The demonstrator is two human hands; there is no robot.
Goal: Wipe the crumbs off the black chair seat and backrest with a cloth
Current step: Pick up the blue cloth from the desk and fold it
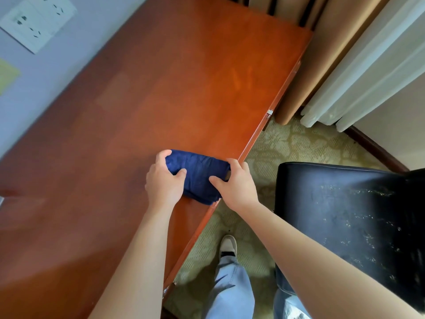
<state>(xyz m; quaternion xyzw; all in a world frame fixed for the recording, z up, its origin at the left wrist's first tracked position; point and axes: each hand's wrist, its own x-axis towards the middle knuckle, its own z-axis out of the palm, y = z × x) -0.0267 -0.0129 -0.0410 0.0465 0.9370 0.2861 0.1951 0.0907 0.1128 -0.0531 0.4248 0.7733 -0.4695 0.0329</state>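
A folded dark blue cloth [199, 174] lies on the reddish wooden desk [142, 100], close to its right edge. My left hand [164, 181] grips the cloth's left end, fingers curled over the top and thumb on its front. My right hand [236, 184] grips the right end the same way. To the right stands the black chair [340, 217]; its glossy seat is speckled with pale crumbs. The backrest runs out of view at the right edge.
A patterned green carpet [285, 143] covers the floor between desk and chair. My legs in light jeans and a white shoe [228, 246] stand there. Beige and white curtains [358, 72] hang at the upper right. A wall socket plate [36, 19] sits at the upper left.
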